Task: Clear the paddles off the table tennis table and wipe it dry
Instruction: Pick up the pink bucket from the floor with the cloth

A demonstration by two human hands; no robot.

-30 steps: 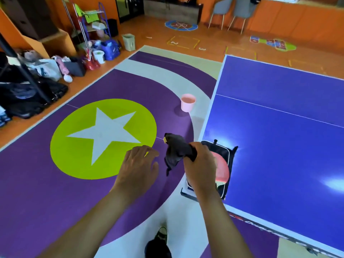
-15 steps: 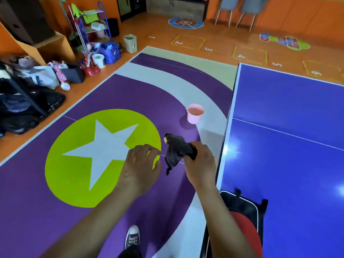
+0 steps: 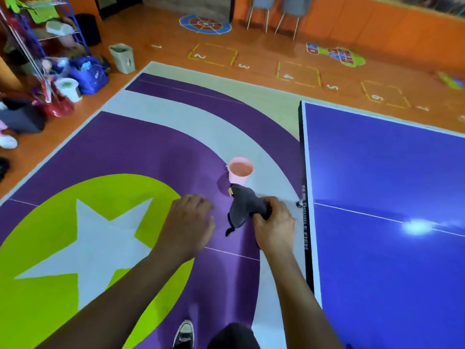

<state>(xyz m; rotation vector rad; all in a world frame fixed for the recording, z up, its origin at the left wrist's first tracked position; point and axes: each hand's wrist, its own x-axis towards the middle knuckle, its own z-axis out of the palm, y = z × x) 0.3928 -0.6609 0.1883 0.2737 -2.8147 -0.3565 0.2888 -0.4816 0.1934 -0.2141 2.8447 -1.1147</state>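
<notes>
Along table edge (image 3: 305, 235): "DOUBLE FISH"; right hand (image 3: 275, 226) grips cloth (image 3: 245, 207).

I see a children's recreation room: a blue table tennis table (image 3: 377, 172), numbered hopscotch squares (image 3: 212, 56) on the orange floor (image 3: 264, 79), a star-patterned mat (image 3: 141, 142).

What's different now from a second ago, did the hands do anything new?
The person walked along the table toward the pink bucket, now just past the dark cloth. The red paddle in its black case slid down and out of view. Nothing was picked up or let go: the right hand keeps its grip on the cloth, the left hand stays open beside it.
</notes>
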